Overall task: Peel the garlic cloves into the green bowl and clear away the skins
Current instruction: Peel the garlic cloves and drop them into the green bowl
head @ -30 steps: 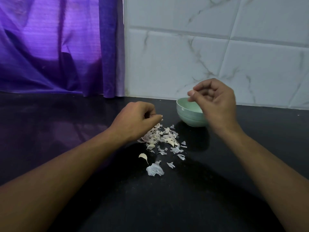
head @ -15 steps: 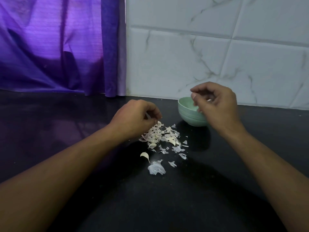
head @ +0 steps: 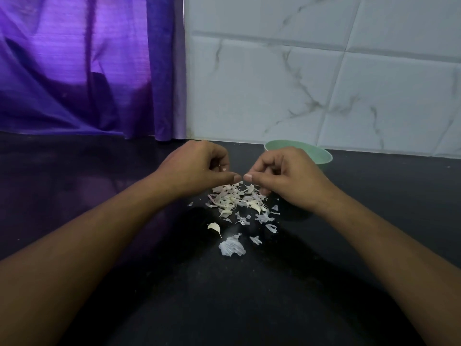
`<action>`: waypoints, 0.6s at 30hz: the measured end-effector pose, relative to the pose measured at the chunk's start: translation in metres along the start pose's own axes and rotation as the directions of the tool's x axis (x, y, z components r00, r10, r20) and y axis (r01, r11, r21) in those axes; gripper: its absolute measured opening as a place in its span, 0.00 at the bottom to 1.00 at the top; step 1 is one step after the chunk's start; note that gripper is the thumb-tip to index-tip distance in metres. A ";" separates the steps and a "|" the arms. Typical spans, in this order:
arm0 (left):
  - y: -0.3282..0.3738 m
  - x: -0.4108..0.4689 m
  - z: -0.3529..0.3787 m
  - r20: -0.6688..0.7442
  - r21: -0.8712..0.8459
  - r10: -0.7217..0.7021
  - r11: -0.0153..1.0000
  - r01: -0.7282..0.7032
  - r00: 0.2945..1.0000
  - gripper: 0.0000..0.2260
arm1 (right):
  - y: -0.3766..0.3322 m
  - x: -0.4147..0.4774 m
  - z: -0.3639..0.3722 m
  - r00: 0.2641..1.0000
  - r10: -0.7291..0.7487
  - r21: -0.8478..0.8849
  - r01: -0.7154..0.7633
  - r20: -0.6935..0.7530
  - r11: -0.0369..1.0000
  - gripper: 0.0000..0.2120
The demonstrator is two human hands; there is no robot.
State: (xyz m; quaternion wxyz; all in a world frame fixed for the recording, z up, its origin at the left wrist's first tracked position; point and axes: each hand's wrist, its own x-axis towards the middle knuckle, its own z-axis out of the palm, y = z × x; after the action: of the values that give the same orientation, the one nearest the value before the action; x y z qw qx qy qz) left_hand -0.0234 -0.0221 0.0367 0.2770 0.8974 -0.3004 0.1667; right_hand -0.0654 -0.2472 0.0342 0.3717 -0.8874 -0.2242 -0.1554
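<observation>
Hovering over the skins (head: 237, 201), left hand (head: 197, 168) and right hand (head: 282, 176) meet thumb to thumb, fingers curled; contents cannot be told. Just behind sits the bowl (head: 318, 152), handy for peeled cloves. One clove (head: 214, 227) lies apart on the worktop (head: 249, 295).

The worktop (head: 74, 186) lies bare left of the left grip (head: 199, 168) and right of the right grip (head: 287, 177). Skins (head: 237, 199) crowd beneath both; the green bowl (head: 323, 156) stands just behind the right grip, tiled wall (head: 299, 83) beyond.

The right hand (head: 287, 179) is covering the green bowl's (head: 320, 154) near side; it and the left hand (head: 197, 168) are hiding anything pinched.
</observation>
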 end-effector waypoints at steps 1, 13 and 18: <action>0.000 0.000 0.000 0.009 0.002 0.000 1.000 0.000 1.000 0.14 | 0.000 0.000 0.000 1.000 -0.005 -0.022 0.005 0.002 1.000 0.06; 0.003 0.000 -0.008 0.088 -0.058 -0.009 0.998 0.015 0.996 0.08 | -0.003 -0.004 -0.009 0.938 0.285 -0.485 -0.158 0.199 0.860 0.37; 0.006 -0.002 -0.016 0.314 -0.067 0.033 0.998 -0.013 0.949 0.06 | 0.002 -0.004 0.005 0.920 0.230 -0.432 -0.075 0.318 0.899 0.25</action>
State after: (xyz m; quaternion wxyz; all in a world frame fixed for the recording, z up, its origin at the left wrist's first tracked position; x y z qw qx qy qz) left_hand -0.0309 -0.0160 0.0507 0.2519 0.8996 -0.3565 0.0147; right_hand -0.0678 -0.2461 0.0283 0.1402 -0.9737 -0.1793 -0.0033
